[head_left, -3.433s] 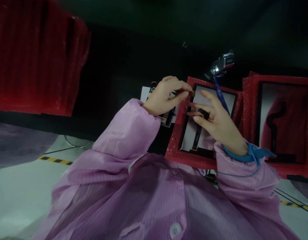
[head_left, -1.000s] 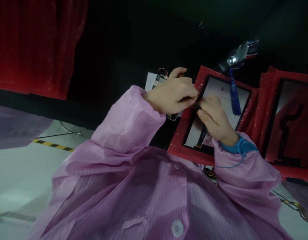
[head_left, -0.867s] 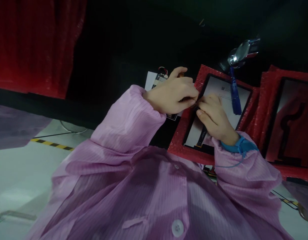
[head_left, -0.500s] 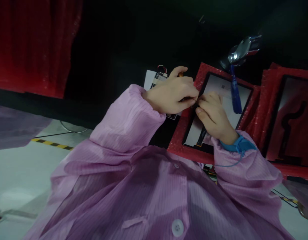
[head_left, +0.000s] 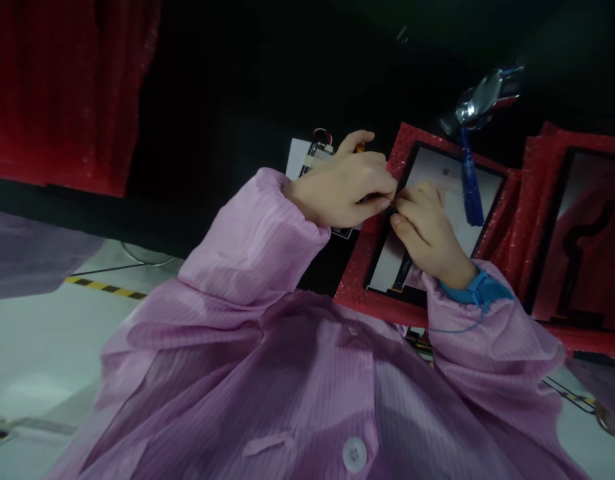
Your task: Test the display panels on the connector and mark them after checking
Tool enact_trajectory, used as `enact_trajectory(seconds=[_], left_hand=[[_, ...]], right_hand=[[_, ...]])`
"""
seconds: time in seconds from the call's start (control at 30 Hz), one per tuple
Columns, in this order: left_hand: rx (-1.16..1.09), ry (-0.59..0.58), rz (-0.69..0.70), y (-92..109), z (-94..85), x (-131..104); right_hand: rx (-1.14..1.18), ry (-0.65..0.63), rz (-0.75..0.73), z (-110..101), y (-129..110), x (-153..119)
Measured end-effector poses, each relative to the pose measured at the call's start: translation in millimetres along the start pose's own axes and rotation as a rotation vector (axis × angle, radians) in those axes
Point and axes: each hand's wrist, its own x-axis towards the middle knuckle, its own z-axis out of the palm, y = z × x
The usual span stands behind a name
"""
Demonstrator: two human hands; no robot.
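My left hand (head_left: 344, 187) is closed, thumb and index finger pinched together at the left edge of a display panel (head_left: 440, 170). Its little-finger side is raised, and a small orange piece (head_left: 360, 148) shows behind it. Fingertip to fingertip with it, my right hand (head_left: 430, 233) is also closed in a pinch over the panel. A tiny dark piece (head_left: 389, 211) shows between the two sets of fingertips; its kind is hidden. Below them a dark flat ribbon cable (head_left: 402, 273) lies on the panel. A circuit board (head_left: 321, 155) with red and black wires is partly covered by my left hand.
Red bubble wrap (head_left: 360, 287) lies under the panel. A second panel (head_left: 587, 233) on red wrap is at the right. A blue-handled object (head_left: 470, 187) and a shiny metal piece (head_left: 482, 103) lie above. More red wrap (head_left: 62, 93) is at upper left.
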Motion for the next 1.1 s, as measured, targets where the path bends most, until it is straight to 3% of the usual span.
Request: enact_trajectory(seconds=[0.27,0.47,0.6,0.83,1.1], left_hand=[[0.053,-0.026,0.044,0.4,-0.5,-0.7],[0.036,-0.033,-0.012,3.6,-1.9,-0.2],[0.053,-0.057,0.025,0.3,-4.0,-1.1],[0.01,-0.039,0.002,1.3,-7.3,-1.8],[0.004,0.13,0.094,-6.0,6.8,2.4]], right_hand=[[-0.003,-0.006,-0.01,0.8,1.0,0.3],[0.043,-0.036,0.005,-1.9,2.6,-0.5],[0.072,-0.074,0.011,-5.7,4.0,-0.9],[0.048,-0.048,0.01,-3.3,5.0,-2.2],[0.07,-0.034,0.006,-9.3,2.1,-1.9]])
